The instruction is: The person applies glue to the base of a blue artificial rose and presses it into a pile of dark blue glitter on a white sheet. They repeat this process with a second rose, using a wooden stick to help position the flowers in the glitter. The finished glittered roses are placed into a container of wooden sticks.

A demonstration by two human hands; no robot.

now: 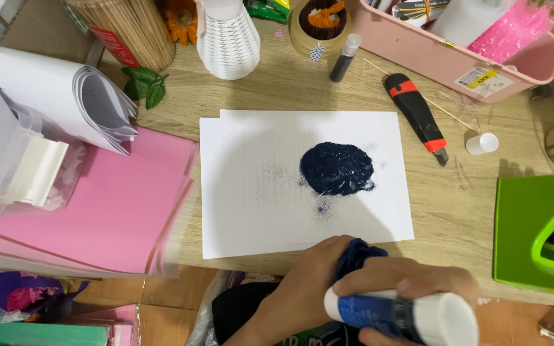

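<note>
The right hand (411, 282) is wrapped around a smooth white-and-blue glue stick (399, 314), held on its side just below the near edge of the white paper sheet (258, 192). Beside it, the left hand (306, 282) is closed on a crumpled dark blue piece (357, 256), touching the glue stick's end. On the sheet, right of centre, lies a rounded, grainy heap of dark blue glitter (336, 168). Right of the sheet rests a black-and-orange utility knife (417, 114); left of it lie glossy pink sheets (110, 205).
</note>
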